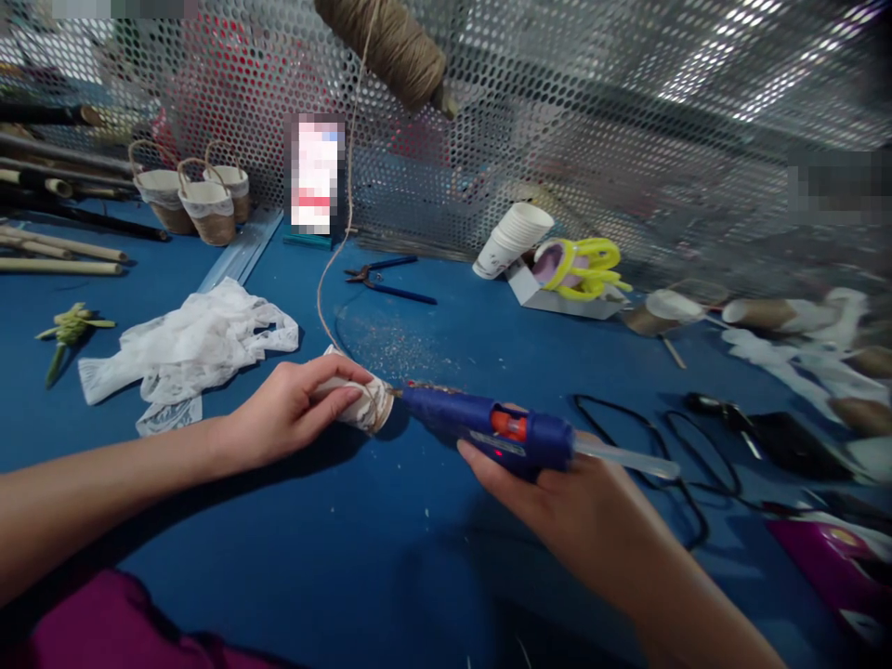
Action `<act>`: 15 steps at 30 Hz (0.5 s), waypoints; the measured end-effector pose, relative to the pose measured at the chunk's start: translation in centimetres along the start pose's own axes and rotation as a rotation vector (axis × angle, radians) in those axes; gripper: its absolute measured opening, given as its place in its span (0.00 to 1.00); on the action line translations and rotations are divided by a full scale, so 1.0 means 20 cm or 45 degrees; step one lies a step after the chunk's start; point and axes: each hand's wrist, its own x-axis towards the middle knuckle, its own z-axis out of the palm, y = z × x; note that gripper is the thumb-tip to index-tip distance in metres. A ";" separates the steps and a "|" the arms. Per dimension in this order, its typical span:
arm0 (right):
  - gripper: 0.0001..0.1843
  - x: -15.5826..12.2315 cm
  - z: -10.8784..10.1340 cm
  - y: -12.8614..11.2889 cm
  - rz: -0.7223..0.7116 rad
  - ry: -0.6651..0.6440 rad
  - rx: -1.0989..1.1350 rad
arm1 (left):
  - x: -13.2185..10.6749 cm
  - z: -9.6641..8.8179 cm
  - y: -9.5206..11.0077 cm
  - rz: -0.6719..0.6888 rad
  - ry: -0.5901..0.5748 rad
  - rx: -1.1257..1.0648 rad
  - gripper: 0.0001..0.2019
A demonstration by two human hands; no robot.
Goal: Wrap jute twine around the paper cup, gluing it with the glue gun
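Between the thumb and fingers of my left hand (285,413) lies a white paper cup (373,409) on its side, with twine around its end nearest the glue gun. A strand of twine (321,288) runs down to the cup from a spool (394,51) hanging above. My right hand (564,492) is wrapped around a blue hot glue gun (480,418); its nozzle points left, at or very close to the cup's end. A clear glue stick (631,457) sticks out of the gun's back. White lace (202,334) is heaped left of my left hand.
Several small twine-covered baskets stand at the back left, near bamboo sticks (62,265). Blue-handled pliers (394,279) lie behind the cup. Stacked paper cups (512,239) lean by a white box (568,302) with yellow loops. A black cord (648,437) coils at the right.
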 end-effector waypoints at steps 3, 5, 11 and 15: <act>0.10 0.01 -0.01 -0.03 0.200 -0.011 0.129 | 0.00 0.00 0.00 -0.022 -0.010 -0.010 0.11; 0.08 0.04 -0.02 -0.06 0.373 -0.003 0.284 | 0.00 0.00 0.00 -0.043 -0.014 -0.005 0.11; 0.13 0.05 -0.06 -0.05 0.307 -0.012 0.333 | 0.00 0.00 -0.01 -0.083 -0.010 -0.009 0.12; 0.14 -0.05 0.00 -0.02 0.170 0.047 0.148 | 0.00 0.00 -0.01 -0.114 -0.014 0.002 0.12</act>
